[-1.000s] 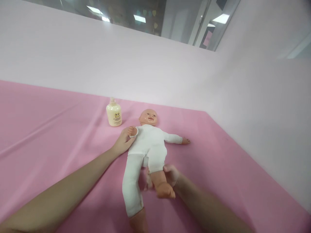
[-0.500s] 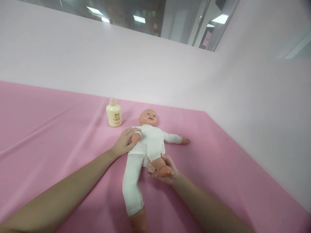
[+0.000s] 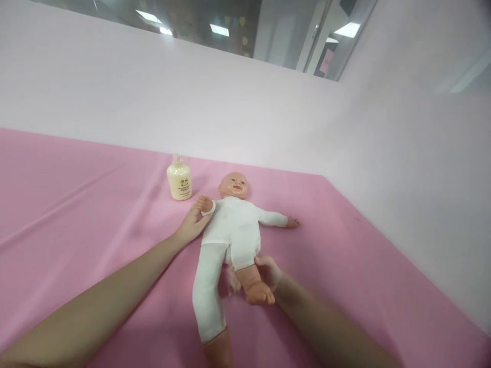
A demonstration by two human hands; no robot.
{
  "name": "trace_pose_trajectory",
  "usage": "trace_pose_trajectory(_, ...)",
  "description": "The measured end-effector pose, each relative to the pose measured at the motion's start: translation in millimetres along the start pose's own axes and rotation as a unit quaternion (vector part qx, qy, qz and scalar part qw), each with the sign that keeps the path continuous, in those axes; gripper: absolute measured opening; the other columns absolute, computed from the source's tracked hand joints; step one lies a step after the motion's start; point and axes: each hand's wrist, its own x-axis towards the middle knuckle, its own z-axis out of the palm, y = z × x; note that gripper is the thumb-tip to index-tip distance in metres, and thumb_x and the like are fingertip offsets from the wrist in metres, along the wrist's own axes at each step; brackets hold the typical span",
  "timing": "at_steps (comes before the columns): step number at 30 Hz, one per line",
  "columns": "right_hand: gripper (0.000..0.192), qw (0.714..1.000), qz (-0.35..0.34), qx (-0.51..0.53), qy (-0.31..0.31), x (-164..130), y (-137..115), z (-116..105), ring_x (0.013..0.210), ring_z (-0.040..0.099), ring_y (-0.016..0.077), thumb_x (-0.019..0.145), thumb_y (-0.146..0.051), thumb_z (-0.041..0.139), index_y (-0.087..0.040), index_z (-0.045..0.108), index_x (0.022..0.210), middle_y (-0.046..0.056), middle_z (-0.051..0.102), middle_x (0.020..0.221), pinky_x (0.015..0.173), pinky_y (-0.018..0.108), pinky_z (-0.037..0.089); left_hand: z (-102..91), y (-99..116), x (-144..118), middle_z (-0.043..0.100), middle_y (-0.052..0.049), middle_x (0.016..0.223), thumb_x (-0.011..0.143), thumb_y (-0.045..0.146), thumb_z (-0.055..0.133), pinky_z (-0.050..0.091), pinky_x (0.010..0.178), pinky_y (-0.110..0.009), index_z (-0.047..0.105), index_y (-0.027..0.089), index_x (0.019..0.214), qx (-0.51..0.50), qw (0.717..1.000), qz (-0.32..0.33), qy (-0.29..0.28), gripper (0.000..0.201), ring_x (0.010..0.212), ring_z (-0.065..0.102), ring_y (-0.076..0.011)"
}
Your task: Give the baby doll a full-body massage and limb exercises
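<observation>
We see the baby doll (image 3: 233, 230) lying face up on the pink sheet (image 3: 76, 204), near its far edge. Our left hand (image 3: 191, 225) clasps its arm; our right hand (image 3: 268, 273) wraps its bare leg. A lotion bottle (image 3: 179, 178) stands just left of the doll's head, with open sheet either side of the doll.

Doll (image 3: 233, 225): peach-tan head and limbs; plain white suit, no pattern; the leg at 5 o'clock of the trunk is bare, peach-tan.
Sleeve cuff (image 3: 208, 208): white, turned back on the arm at 10 o'clock of the trunk.
Bottle (image 3: 179, 179): cream-yellow body and cap; small dark and yellow print on the label, too small to read.
Sheet (image 3: 95, 214): plain pink, no pattern, paler along its creases.
Wall (image 3: 245, 112): very pale pink, plain.
Window strip (image 3: 238, 30): dark glass at 12 o'clock with white rectangular light reflections.
</observation>
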Motion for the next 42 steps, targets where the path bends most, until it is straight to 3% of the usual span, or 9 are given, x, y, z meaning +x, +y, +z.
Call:
trace_pose_trajectory(4,0.062,1.0,0.006,0.012,-0.018,1,3,-2,0.069,0.061,0.0221,0.066,-0.069,0.056,-0.012,0.058,0.091,0.01,0.063,0.069,0.068,0.036,0.047,2.3,-12,3,0.061,-0.013,0.125,0.086,0.049,0.057,0.041,0.104,-0.045,0.053,0.015,0.124,-0.074,0.995,-0.059,0.023,0.05,0.118,0.056,-0.028)
trace_pose_trajectory(8,0.058,0.998,-0.013,0.026,-0.052,4,7,-5,0.068,0.061,0.0217,0.061,-0.061,0.064,-0.012,0.059,0.091,0.013,0.067,0.077,0.067,0.034,0.048,2.6,-13,3,0.063,-0.012,0.12,0.085,0.048,0.057,0.044,0.099,-0.044,0.057,0.016,0.116,-0.087,0.992,-0.084,0.036,0.045,0.113,0.058,-0.0279)
trace_pose_trajectory(16,0.058,0.994,0.067,0.029,-0.085,1,-4,10,0.079,0.066,0.0257,0.059,-0.042,0.071,-0.009,0.061,0.106,0.013,0.069,0.084,0.083,0.042,0.047,2.2,-18,4,0.064,-0.011,0.118,0.087,0.045,0.054,0.044,0.098,-0.045,0.055,0.015,0.117,-0.081,0.992,-0.088,0.036,0.043,0.11,0.059,-0.0265)
trace_pose_trajectory(23,0.062,0.991,0.083,0.021,-0.104,0,-11,17,0.08,0.066,0.0264,0.056,-0.041,0.075,-0.008,0.062,0.106,0.013,0.069,0.085,0.081,0.041,0.047,2.9,-21,3,0.064,-0.012,0.118,0.09,0.048,0.05,0.046,0.097,-0.045,0.055,0.014,0.116,-0.061,0.994,-0.075,0.045,0.043,0.111,0.06,-0.0258)
trace_pose_trajectory(28,0.059,0.996,0.045,0.022,-0.074,0,-5,10,0.073,0.064,0.0247,0.058,-0.056,0.07,-0.012,0.062,0.098,0.011,0.068,0.078,0.072,0.04,0.046,0.2,-4,-1,0.061,-0.014,0.125,0.091,0.047,0.05,0.041,0.107,-0.046,0.052,0.015,0.124,-0.029,0.999,-0.021,0.011,0.046,0.121,0.055,-0.0266)
trace_pose_trajectory(35,0.053,0.991,-0.092,0.08,0.056,4,-12,20,0.059,0.052,0.0162,0.071,-0.058,0.052,-0.01,0.062,0.092,0.004,0.059,0.062,0.075,0.037,0.048,-8.9,37,-9,0.057,-0.011,0.131,0.09,0.036,0.049,0.035,0.11,-0.049,0.05,0.022,0.129,0.122,0.983,0.122,-0.068,0.042,0.125,0.05,-0.0287)
trace_pose_trajectory(42,0.046,0.984,-0.108,0.107,0.096,3,-17,29,0.062,0.048,0.014,0.075,-0.054,0.053,-0.011,0.062,0.088,0.002,0.055,0.063,0.073,0.032,0.045,-10.9,41,-10,0.057,-0.011,0.132,0.088,0.034,0.047,0.036,0.109,-0.049,0.047,0.021,0.132,0.157,0.974,0.139,-0.085,0.046,0.126,0.049,-0.0299)
